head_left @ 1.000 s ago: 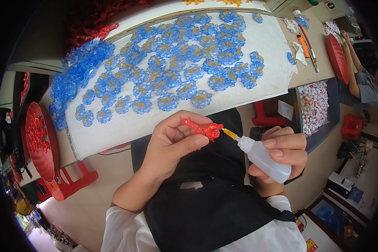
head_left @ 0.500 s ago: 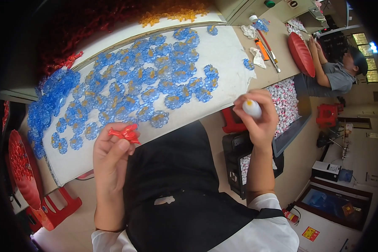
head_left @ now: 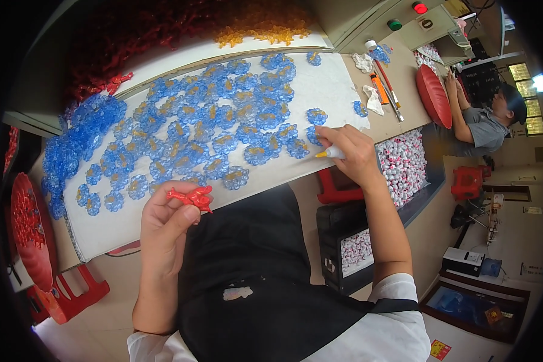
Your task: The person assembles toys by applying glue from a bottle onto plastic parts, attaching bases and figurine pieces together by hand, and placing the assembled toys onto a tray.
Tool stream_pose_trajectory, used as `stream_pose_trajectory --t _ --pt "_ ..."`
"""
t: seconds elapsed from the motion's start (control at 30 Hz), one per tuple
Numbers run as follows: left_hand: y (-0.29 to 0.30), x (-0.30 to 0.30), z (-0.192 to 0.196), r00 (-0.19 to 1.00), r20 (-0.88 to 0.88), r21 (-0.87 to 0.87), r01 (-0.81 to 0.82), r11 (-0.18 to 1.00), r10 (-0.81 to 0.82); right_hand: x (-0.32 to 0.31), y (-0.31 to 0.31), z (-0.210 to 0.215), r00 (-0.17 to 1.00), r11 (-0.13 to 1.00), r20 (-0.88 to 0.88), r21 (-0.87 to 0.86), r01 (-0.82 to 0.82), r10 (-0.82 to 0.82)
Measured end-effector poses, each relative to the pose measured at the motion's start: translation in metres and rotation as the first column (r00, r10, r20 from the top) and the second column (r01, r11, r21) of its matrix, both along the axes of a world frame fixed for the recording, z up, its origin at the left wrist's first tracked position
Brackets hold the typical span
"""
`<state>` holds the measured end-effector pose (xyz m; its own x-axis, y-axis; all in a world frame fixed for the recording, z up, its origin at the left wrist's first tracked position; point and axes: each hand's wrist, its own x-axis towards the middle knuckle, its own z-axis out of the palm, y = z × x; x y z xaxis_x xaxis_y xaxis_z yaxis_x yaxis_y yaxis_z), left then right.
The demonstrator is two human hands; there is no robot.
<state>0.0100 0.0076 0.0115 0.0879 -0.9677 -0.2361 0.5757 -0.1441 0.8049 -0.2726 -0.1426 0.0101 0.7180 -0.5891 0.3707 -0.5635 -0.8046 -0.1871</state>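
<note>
My left hand (head_left: 166,218) pinches a small shiny red plastic figure (head_left: 190,198) between thumb and fingers, in front of the table's near edge. My right hand (head_left: 357,155) is closed round a small white squeeze bottle (head_left: 333,153) whose yellow tip points left. The bottle is over the near edge of the white-covered table (head_left: 223,199). Beside my right fingertips lies a blue clear plastic flower-shaped piece (head_left: 314,135), partly hidden; whether they touch it I cannot tell. Many like pieces (head_left: 223,143) with yellowish centres spread across the white sheet.
A heap of blue pieces (head_left: 81,151) lies at the left end. Red pieces (head_left: 139,42) and orange pieces (head_left: 262,30) fill the back shelf. Right of the sheet are an orange tube (head_left: 379,88) and crumpled tissue (head_left: 373,101). A co-worker (head_left: 492,120) sits beyond a red tray (head_left: 433,96).
My right hand has moved left and turned the bottle, so its tip now points left instead of toward me. My left hand still holds the red figure. The view has shifted slightly.
</note>
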Motion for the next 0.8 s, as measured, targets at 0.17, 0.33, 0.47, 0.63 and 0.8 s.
stream_pose_trajectory --t 0.17,0.33,0.47,0.63,0.8 --pt "-0.002 -0.003 0.000 0.999 0.021 0.008 0.033 0.999 -0.033 -0.011 0.014 -0.009 1.000 0.999 0.013 -0.032 0.008 -0.007" --pt "-0.003 -0.009 -0.001 0.998 -0.016 0.017 0.063 0.998 -0.063 -0.015 0.025 -0.011 0.997 0.993 0.018 0.092 0.078 -0.080" --pt "-0.005 -0.014 -0.001 0.994 -0.007 0.017 0.109 0.994 -0.108 -0.016 0.037 -0.016 0.986 0.987 0.064 0.067 0.148 -0.152" --pt "-0.006 -0.019 -0.003 0.990 -0.011 -0.003 0.144 0.990 -0.144 -0.029 0.041 -0.028 0.995 0.986 0.035 -0.137 0.099 -0.095" --pt "-0.007 -0.021 -0.003 0.957 -0.081 0.039 0.284 0.958 -0.280 -0.015 0.062 -0.010 0.938 0.994 0.335 0.099 0.055 -0.086"
